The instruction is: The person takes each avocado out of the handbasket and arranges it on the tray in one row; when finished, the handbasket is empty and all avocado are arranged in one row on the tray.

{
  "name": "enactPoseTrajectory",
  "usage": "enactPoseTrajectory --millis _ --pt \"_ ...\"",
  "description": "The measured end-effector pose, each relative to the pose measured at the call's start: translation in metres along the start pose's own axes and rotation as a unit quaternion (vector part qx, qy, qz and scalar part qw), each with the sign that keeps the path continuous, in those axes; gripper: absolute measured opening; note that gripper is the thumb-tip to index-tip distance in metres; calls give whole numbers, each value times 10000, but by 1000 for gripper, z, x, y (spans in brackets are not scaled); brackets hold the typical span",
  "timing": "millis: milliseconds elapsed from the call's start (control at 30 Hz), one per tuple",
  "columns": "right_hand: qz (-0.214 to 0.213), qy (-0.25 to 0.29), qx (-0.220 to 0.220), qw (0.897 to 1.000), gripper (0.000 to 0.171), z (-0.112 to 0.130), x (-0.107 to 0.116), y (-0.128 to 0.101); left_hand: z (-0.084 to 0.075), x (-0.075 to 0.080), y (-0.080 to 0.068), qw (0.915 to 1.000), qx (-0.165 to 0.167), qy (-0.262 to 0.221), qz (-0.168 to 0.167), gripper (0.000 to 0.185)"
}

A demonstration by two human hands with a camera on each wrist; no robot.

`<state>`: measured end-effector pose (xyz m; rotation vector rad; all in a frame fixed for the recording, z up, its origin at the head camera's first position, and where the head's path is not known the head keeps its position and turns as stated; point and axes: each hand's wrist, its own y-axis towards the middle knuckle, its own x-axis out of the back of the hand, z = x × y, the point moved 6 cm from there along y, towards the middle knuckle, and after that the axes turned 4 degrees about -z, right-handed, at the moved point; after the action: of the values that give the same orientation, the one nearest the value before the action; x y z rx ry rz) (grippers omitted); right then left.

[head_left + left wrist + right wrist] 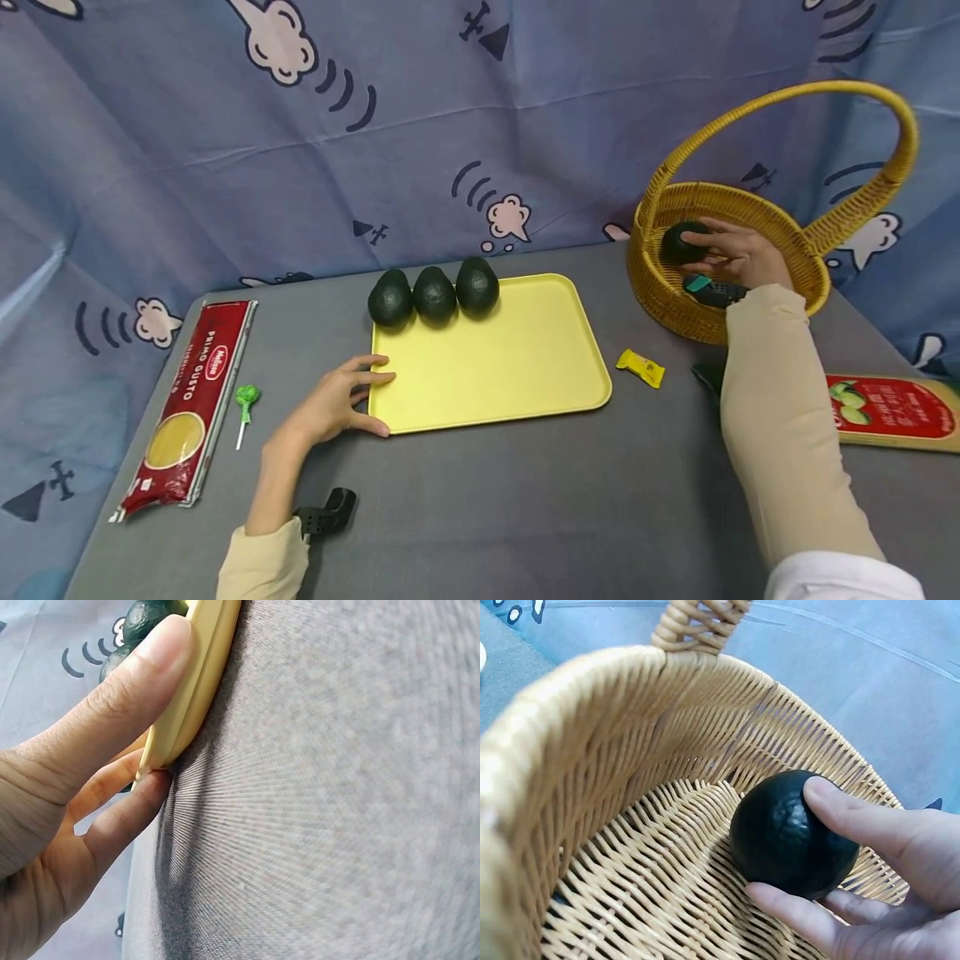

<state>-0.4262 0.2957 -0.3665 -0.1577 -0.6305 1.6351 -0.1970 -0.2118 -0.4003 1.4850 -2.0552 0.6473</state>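
Inside the yellow wicker basket (675, 304), my right hand (738, 254) grips a dark green avocado (795, 832) between thumb and fingers, low over the woven floor. My left hand (337, 400) holds the near left corner of a yellow tray (495, 367), thumb on the front edge and fingers along the left edge. Three more avocados (435, 296) stand in a row at the tray's far left corner. From the left wrist, the thumb (142, 675) lies along the tray's rim, with part of the fingers hidden behind it.
The basket's tall handle (795, 90) arches above it. A yellow-wrapped candy (641, 368) lies right of the tray. At left are a green lollipop (246, 398) and a red pasta pack (198, 392). A red-and-tan package (892, 408) sits partly behind the right sleeve.
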Motion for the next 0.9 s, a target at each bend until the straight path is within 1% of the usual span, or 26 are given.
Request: enactPoseTrajectory --millis 67,100,133,200,233,267,333,367,400,433,467,500,567,600,733,800,900 --pt "43 -168 123 9998 82 0 1 -1 -1 1 -1 10000 -7 29 -11 72" --pt "50 -285 178 9994 81 0 2 -2 -1 1 -1 10000 1 32 -17 71" --pt "70 -479 290 9984 76 -1 4 -1 -1 2 -2 10000 -5 35 -24 72" --pt "199 -1215 709 9899 66 1 5 -3 -2 2 -2 10000 4 17 -25 72" --pt "258 -1370 746 9874 65 1 6 -4 -3 2 -2 10000 7 -15 -18 72" --pt "338 -1218 699 9895 66 0 7 -5 -3 1 -2 10000 14 -45 -8 72" --pt "530 -1297 813 9868 67 -1 8 -6 -3 1 -1 10000 8 -69 18 72" --pt "553 -1184 743 9886 71 -3 9 -7 -3 0 -1 10000 13 -85 31 72" --pt "583 -799 533 9937 74 -5 9 -7 -3 0 0 10000 11 -84 35 72" --pt "638 -527 408 9957 77 -7 9 -7 -2 0 0 10000 10 -86 37 72" --pt "704 -389 419 9959 75 -7 8 -8 -2 0 0 10000 0 -56 35 72" --pt "752 -462 491 9949 73 -8 8 -9 -2 0 0 10000 -11 -30 32 72" --pt "780 -198 416 9959 73 -10 8 -11 -1 0 0 10000 -28 -2 34 72" --pt "838 -180 461 9953 72 -11 8 -13 -1 -1 0 10000 -39 19 37 72" --pt "817 -370 800 9928 69 -13 10 -20 -1 -1 0 10000 -60 18 73 72" --pt "809 -361 935 9917 67 -13 10 -24 -1 -1 0 9999 -77 -6 68 72" --pt "850 -58 1086 9904 66 -11 8 -31 -2 0 -1 9999 -120 -28 25 71"
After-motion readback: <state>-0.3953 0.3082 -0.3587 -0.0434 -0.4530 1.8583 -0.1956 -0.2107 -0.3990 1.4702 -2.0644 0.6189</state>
